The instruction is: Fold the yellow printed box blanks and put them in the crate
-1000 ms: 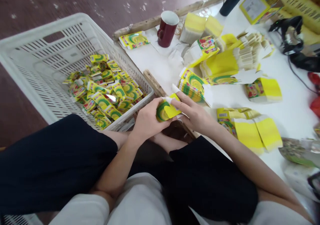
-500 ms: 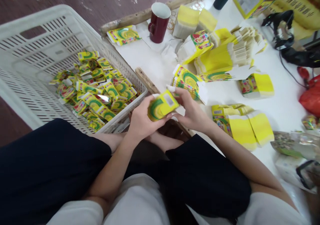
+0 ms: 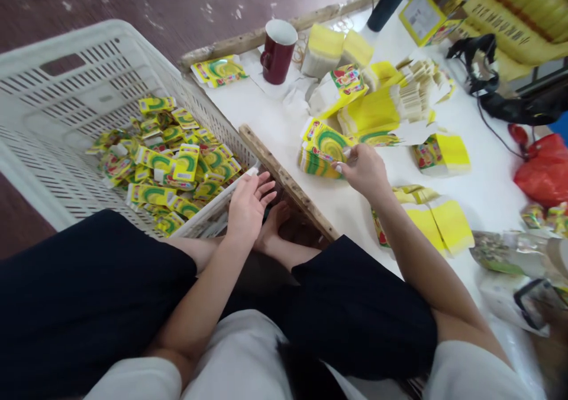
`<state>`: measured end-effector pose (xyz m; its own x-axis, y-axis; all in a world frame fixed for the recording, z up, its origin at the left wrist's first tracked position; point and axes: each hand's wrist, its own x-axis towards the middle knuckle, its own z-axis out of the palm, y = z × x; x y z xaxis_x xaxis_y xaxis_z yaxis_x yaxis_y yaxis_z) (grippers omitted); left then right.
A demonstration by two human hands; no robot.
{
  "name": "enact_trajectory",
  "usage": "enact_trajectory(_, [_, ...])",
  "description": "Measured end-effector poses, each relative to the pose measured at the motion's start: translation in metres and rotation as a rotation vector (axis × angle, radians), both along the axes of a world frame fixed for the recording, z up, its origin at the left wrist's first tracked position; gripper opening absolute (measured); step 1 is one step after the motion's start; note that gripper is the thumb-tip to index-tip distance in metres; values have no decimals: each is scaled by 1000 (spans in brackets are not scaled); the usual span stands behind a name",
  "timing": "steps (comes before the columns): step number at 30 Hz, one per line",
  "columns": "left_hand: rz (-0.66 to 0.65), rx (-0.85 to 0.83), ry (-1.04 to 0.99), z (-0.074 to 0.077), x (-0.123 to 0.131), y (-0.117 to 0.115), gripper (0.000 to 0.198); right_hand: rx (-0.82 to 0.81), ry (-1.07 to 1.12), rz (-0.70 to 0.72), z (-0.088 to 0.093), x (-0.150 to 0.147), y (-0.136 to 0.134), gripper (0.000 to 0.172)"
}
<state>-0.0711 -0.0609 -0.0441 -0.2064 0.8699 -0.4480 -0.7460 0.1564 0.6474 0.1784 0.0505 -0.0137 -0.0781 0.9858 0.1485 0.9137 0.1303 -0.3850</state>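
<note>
My left hand (image 3: 247,206) is empty, its fingers loosely apart, beside the near rim of the white plastic crate (image 3: 80,113). Inside the crate lies a heap of small yellow-green boxes (image 3: 186,162). Over the table, my right hand (image 3: 366,172) has thumb and fingers closed at the right edge of a stack of flattened cartons (image 3: 326,142), pinching a carton there. How many cartons it grips I cannot tell. The stack's printed faces show a green swirl on yellow.
A wooden strip (image 3: 284,178) edges the white table (image 3: 273,119). On it stand a maroon mug (image 3: 278,54), a dark cup (image 3: 386,6), more carton bundles (image 3: 439,219) and a red plastic bag (image 3: 544,169). A black cable (image 3: 490,131) runs along the right.
The small box has left my hands, and a box now lies on top of the crate's heap. My left hand has opened; my right hand has moved right to the carton stack.
</note>
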Motion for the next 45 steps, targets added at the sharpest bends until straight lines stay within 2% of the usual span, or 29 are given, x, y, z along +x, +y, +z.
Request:
enact_trajectory(3, [-75, 31, 16, -2, 7, -3, 43, 1, 134, -22, 14, -8, -11, 33])
enact_trajectory(5, [-146, 77, -5, -1, 13, -5, 56, 13, 242, 51, 25, -19, -25, 33])
enact_trajectory(7, [-176, 135, -30, 2, 18, -6, 65, -37, 294, 249, 35, -35, -42, 33])
enact_trajectory(9, [-142, 171, -23, 8, 21, -7, 63, -174, 329, 530, 44, -54, -58, 27])
enact_trajectory(10, [-105, 177, 6, 11, 21, -8, 59, -239, 352, 624, 47, -64, -64, 24])
enact_trajectory(12, [-28, 184, 123, 16, 19, -12, 54, -335, 470, 703, 48, -80, -73, 19])
enact_trajectory(16, [21, 253, 358, 14, 18, -21, 53, -510, 704, 669, 39, -96, -79, 20])
enact_trajectory(19, [34, 271, 289, 7, 22, -24, 50, -623, 685, 646, 32, -99, -81, 29])
enact_trajectory(21, [95, 272, 217, 3, 22, -24, 51, -658, 655, 622, 30, -101, -84, 36])
enact_trajectory(24, [181, 289, 203, -1, 18, -22, 56, -654, 570, 596, 30, -105, -89, 41])
enact_trajectory(26, [173, 308, 235, -3, 14, -20, 58, -638, 570, 592, 30, -105, -89, 35])
enact_trajectory(29, [150, 361, 265, -5, 10, -17, 63, -615, 709, 559, 32, -100, -85, 29])
enact_trajectory(31, [152, 360, 269, -5, 10, -16, 53, -602, 790, 528, 35, -94, -81, 29])
enact_trajectory(34, [124, 328, 277, -5, 9, -15, 27, -536, 777, 519, 41, -83, -74, 28])
enact_trajectory(36, [107, 348, 327, -2, 4, -13, 25, -375, 683, 511, 44, -75, -69, 20])
enact_trajectory(38, [144, 401, 456, 2, -6, -11, 34, -101, 486, 505, 46, -66, -64, 8])
enact_trajectory(39, [163, 436, 552, 4, -12, -9, 45, 49, 358, 516, 47, -62, -62, 3])
enact_trajectory(40, [158, 473, 660, 7, -18, -8, 61, 180, 226, 548, 48, -59, -62, 8])
enact_trajectory(41, [113, 507, 769, 10, -23, -7, 81, 276, 106, 603, 50, -57, -62, 13])
enact_trajectory(43, [-114, 549, 942, 15, -29, -7, 111, 371, -45, 783, 52, -56, -65, 20])
enact_trajectory(44, [-257, 547, 993, 17, -29, -8, 113, 379, -78, 873, 53, -58, -67, 22])
enact_trajectory(45, [-380, 521, 1024, 19, -27, -9, 107, 386, -80, 923, 53, -60, -69, 24])
